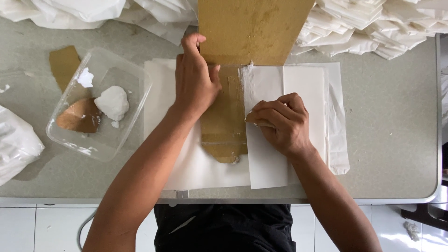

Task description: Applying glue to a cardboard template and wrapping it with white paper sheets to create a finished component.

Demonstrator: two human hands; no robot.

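My left hand [195, 80] presses on a brown cardboard template [252, 30] that lies over a stack of white paper sheets [196, 168]; its fingers hook the cardboard's left edge. My right hand [281, 122] is closed with knuckles bent, pressing on a folded white paper sheet [267, 161] beside the cardboard's narrow lower strip [225, 126]. White paste shows along the paper's left edge near the cardboard. Whether the right fingers hold anything small is hidden.
A clear plastic tub [100, 105] at left holds a white paste lump [113, 101] and a brown cardboard scrap. Another cardboard piece [64, 65] lies behind it. Piles of folded white paper [373, 25] line the table's far edge. A white bag [16, 142] sits far left.
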